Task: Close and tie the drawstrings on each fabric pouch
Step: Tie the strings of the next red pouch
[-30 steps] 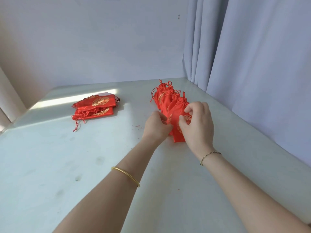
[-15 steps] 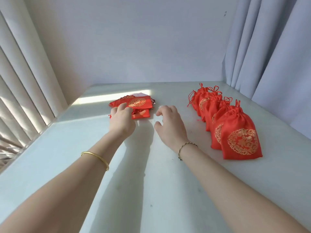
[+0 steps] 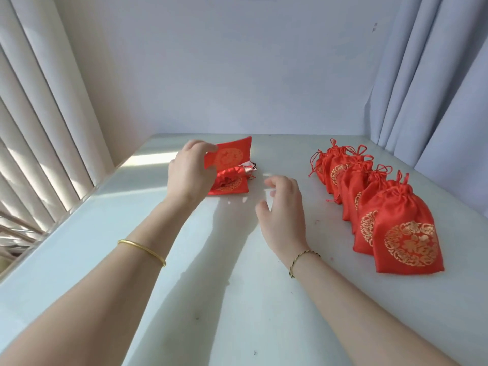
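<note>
1. Half a second ago the left hand (image 3: pixel 188 173) only rested on the small pile (image 3: pixel 229 184); now it holds one flat pouch (image 3: pixel 228 155) lifted off it
2. The pouch hangs above the pile, far left on the table (image 3: pixel 237 299), left of the right hand (image 3: pixel 284 207); the tied pouches (image 3: pixel 396 220) lie in a row at the right
3. The left fingers pinch the pouch's edge; the right hand hovers, loosely curled, holding nothing

A: Light?
B: Bright daylight thru blinds (image 3: pixel 39 143) on left; sunlit strip across table (image 3: pixel 148 159) at far side.
A: Shadows, sharpness?
B: Soft arm shadows mid-table. Blinds, curtain (image 3: pixel 435 88) bow w/ wide-angle warp; right hand (image 3: pixel 284 215) slightly blurred at its tips.
</note>
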A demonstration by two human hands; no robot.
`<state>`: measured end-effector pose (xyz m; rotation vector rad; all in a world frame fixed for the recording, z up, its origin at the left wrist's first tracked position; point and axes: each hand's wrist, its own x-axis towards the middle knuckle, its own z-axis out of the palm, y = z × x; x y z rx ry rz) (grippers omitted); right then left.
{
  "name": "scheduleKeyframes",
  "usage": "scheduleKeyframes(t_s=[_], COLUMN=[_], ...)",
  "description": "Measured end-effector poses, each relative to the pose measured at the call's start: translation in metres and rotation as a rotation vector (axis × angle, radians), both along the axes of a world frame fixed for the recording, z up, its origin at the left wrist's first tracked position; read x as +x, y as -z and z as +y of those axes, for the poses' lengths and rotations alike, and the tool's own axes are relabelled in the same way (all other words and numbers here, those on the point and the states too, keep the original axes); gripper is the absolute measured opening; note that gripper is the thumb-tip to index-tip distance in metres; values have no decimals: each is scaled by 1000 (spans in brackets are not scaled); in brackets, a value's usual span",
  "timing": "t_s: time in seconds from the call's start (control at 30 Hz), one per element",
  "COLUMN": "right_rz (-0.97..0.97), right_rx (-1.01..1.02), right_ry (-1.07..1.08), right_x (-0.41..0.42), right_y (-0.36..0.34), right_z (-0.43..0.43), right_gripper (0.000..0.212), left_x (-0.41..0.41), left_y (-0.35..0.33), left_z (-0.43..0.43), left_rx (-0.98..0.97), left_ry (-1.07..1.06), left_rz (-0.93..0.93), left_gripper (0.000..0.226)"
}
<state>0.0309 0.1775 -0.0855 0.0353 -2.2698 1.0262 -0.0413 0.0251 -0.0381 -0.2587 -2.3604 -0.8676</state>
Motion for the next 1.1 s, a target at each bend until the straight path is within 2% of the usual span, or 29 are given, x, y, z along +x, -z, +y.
scheduleKeyframes(t_s=[0.07, 0.17, 0.23, 0.27, 0.3, 0.37, 0.47, 0.6, 0.7, 0.73, 0.83, 0.93, 1.1], right_rz=[137, 279, 222, 135, 37, -118, -184, -297, -322, -298, -191, -164, -377], right_rx=[30, 224, 326, 316, 253, 0, -361, -561, -578, -568, -495, -409, -438], right_ry=[13, 74, 46, 2, -57, -197, -285, -417, -496, -501, -452, -378, -416], right_x=[6, 19, 30, 35, 39, 42, 43, 39, 35, 34, 32, 29, 28], right_y=[-15, -42, -56, -61, -63, -67, -71, -76, -78, -79, -79, -76, -75], right_z=[-4, -9, -11, -11, -10, -5, 7, 15, 19, 20, 24, 32, 42], right_gripper=[40, 52, 51, 42, 28, 7, 15, 15, 45, 43, 13, 20, 28], left_x=[20, 55, 74, 81, 86, 91, 99, 99, 99, 99, 100, 98, 97], left_y=[-19, -42, -49, -50, -50, -46, -39, -37, -39, -41, -44, -43, -40], left_z=[0, -1, -1, -1, -1, -2, -5, -6, -4, -2, -1, -3, -8], left_rx=[100, 120, 180, 227, 287, 422, 480, 564, 416, 392, 377, 366, 422], left_ry=[122, 390, 519, 544, 551, 519, 476, 442, 417, 415, 417, 402, 392], left_rz=[-34, -213, -289, -307, -322, -386, -499, -491, -448, -432, -419, -435, -437], left_gripper=[37, 39, 38, 35, 31, 30, 17, 12, 18, 20, 21, 19, 12])
